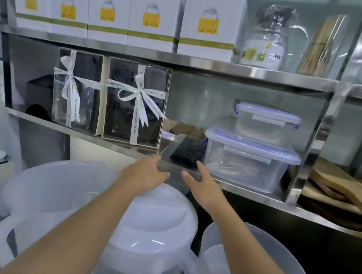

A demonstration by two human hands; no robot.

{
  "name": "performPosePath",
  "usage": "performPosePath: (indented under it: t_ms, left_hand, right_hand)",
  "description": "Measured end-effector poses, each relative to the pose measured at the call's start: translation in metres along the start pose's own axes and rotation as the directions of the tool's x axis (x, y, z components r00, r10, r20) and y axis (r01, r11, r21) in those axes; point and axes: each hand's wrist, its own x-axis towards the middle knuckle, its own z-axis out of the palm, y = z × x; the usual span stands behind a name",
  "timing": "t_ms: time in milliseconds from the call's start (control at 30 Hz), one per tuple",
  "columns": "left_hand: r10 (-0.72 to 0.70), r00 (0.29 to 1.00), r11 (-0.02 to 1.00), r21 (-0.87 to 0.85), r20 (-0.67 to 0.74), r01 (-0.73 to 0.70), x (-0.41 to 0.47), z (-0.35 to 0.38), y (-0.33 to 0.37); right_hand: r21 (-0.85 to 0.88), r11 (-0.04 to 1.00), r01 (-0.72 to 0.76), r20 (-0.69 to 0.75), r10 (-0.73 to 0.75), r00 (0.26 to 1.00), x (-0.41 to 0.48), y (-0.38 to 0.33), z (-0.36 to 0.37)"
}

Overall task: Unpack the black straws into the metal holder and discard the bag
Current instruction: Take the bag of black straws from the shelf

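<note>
A clear plastic bag of black straws lies on the steel middle shelf, between a ribboned gift box and a stack of plastic containers. Its near end sticks out over the shelf's front edge. My left hand is at the bag's left side, its fingertips at the plastic. On the other side, my right hand has its thumb and forefinger spread around the bag's near end. Neither hand has closed on the bag. No metal holder is in view.
Two clear gift boxes with white ribbons stand left of the bag, and stacked lidded plastic containers sit to its right. White cartons line the top shelf. Large white plastic jugs stand below my arms. Wooden boards lie at the right.
</note>
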Motion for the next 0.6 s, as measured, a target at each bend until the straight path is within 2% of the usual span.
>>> performPosePath:
  t_ms: [100,200,300,433,533,600]
  left_hand:
    - [-0.017,1.000,0.993,-0.117,0.017,0.019,0.003,-0.001,-0.002]
    - [-0.010,0.998,0.986,-0.167,-0.060,0.000,0.002,-0.006,-0.003]
    - [-0.003,0.989,0.949,-0.311,-0.146,-0.043,-0.002,-0.013,-0.003]
    - [-0.041,0.971,0.825,-0.556,-0.235,-0.100,-0.008,-0.023,-0.002]
    - [0.039,0.978,0.788,-0.596,-0.203,-0.155,-0.013,-0.027,-0.007]
    - [0.120,0.979,0.726,-0.658,-0.164,-0.199,-0.020,-0.030,-0.010]
  right_hand:
    - [0.160,0.982,-0.097,0.083,0.085,0.993,0.002,0.000,0.000]
    - [0.285,0.948,-0.140,0.082,0.121,0.989,-0.004,0.001,-0.004]
    - [0.389,0.915,-0.110,0.012,0.115,0.993,-0.008,-0.002,-0.012]
    - [0.545,0.837,-0.055,-0.052,0.099,0.994,-0.021,-0.018,-0.027]
    - [0.600,0.799,-0.030,-0.085,0.100,0.991,-0.034,-0.033,-0.037]
    - [0.634,0.773,-0.010,-0.115,0.107,0.988,-0.042,-0.040,-0.045]
